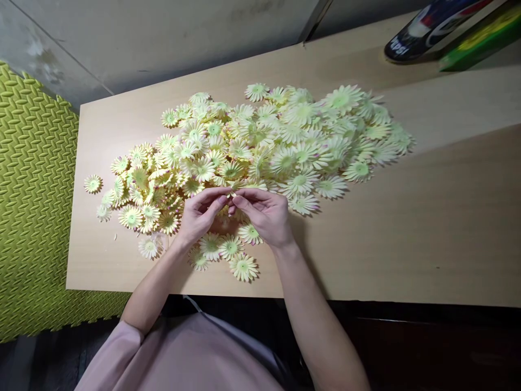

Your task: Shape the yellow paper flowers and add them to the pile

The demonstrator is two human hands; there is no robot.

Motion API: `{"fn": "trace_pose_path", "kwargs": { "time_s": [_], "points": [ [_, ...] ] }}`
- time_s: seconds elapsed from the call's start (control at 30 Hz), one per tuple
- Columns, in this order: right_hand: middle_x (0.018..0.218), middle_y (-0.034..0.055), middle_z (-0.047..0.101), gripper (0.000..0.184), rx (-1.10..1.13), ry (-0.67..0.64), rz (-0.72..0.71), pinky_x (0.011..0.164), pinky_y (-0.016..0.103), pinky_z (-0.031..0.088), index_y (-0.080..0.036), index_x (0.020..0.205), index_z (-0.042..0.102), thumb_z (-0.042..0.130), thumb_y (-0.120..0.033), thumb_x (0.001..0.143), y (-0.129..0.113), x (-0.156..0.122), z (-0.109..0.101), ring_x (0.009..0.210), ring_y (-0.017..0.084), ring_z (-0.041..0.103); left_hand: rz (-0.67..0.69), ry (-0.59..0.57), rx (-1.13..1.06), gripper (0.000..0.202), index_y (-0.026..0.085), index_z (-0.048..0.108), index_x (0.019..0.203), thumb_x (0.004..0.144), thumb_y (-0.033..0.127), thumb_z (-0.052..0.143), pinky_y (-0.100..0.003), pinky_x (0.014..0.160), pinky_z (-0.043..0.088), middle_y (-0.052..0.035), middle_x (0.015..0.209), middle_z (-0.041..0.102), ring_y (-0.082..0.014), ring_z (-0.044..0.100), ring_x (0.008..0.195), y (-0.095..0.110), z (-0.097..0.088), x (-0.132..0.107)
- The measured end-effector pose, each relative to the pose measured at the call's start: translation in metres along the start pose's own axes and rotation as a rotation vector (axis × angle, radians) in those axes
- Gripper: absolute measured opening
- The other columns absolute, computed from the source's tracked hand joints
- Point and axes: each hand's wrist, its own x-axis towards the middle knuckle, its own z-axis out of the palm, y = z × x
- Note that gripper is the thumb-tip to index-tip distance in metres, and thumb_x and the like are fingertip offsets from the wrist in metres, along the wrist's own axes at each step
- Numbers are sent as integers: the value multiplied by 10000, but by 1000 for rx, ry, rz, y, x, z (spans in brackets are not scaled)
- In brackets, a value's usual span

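Observation:
My left hand (203,212) and my right hand (262,213) meet fingertip to fingertip over the near side of a flower pile. Between them they pinch a small pale yellow artificial flower (231,194), mostly hidden by the fingers. Beyond the hands spreads the heap of artificial flower heads (285,157), pale yellow with green centres and pinkish petal tips. Nearer to me, under my wrists, lie several loose flower heads (244,267).
The flowers lie on a light wooden table (407,233). At the back right stand a Pepsi bottle (411,41) and a green box (480,43). A grey wall (183,38) runs behind. Yellow-green foam matting (36,206) borders the left edge.

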Motion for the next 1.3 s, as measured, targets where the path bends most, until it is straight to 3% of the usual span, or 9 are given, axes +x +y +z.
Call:
{"fn": "trace_pose_path", "kwargs": {
  "time_s": [0.6,0.87,1.3],
  "points": [
    [760,10,742,172,-4,-24,-38,639,288,609,-235,845,755,789,-398,805,-4,-2,-1,656,152,694,127,-46,92,212,236,775,1087,917,288,659,-323,947,593,-66,1105,782,-179,737,1030,-9,-5,2],
    [730,15,733,232,-32,-22,-4,636,302,605,-225,830,740,765,-455,816,-2,-2,-2,644,164,690,149,-61,102,228,233,766,1114,920,246,646,-332,981,586,-67,1135,777,-185,739,1052,-9,-5,0],
    [753,19,750,247,-20,-16,-2,659,305,621,-223,872,750,783,-456,797,0,-2,-2,651,166,707,136,-28,99,212,242,775,1093,913,282,671,-288,893,596,-60,1066,789,-159,743,960,-9,-5,1]
  ]
}}
